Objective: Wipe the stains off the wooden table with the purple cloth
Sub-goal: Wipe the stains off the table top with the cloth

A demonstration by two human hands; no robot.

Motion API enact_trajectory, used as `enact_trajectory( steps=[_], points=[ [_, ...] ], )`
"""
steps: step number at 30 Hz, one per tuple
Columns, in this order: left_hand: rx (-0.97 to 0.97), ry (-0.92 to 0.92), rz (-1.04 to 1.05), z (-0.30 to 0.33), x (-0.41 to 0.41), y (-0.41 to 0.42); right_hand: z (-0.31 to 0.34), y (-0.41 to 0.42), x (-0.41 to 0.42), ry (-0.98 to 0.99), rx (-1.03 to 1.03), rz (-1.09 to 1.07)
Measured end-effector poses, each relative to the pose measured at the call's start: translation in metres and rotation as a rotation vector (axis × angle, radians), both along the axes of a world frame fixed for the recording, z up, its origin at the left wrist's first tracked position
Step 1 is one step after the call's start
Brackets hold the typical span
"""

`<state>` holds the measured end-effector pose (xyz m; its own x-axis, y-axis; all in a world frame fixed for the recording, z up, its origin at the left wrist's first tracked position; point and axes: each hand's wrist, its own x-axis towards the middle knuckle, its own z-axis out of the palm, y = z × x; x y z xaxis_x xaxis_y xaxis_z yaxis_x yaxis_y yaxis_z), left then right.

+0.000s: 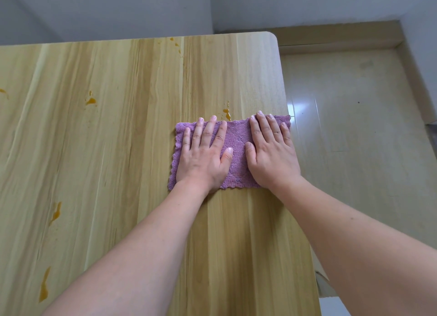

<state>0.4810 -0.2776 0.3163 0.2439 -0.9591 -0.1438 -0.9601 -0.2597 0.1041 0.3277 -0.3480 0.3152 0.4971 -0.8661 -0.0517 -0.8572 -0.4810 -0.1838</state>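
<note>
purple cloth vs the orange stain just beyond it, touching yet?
Cannot tell. In the head view the purple cloth's far edge sits right at the orange stain's near end; no clear gap or overlap shows.

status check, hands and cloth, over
Left hand and right hand flat, pressing purple cloth near table's right edge. Nearest orange stain just beyond cloth, unwiped. Nothing in the way.
</note>
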Motion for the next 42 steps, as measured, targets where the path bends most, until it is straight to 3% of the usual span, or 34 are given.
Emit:
enact_trajectory(
  steps=[13,24,42],
  points=[
    [-0.09,-0.045,0.008,-0.001,0.011,-0.031,-0.002,-0.034,0.013,-0.028,-0.027,0.005],
    [-0.142,-0.103,0.057,0.0,0.004,-0.023,0.005,-0.031,0.01,-0.164,-0.102,0.058],
    [-0.053,-0.016,0.077,-0.006,0.021,-0.058,-0.003,-0.063,0.024,-0.081,-0.013,0.026]
  ],
)
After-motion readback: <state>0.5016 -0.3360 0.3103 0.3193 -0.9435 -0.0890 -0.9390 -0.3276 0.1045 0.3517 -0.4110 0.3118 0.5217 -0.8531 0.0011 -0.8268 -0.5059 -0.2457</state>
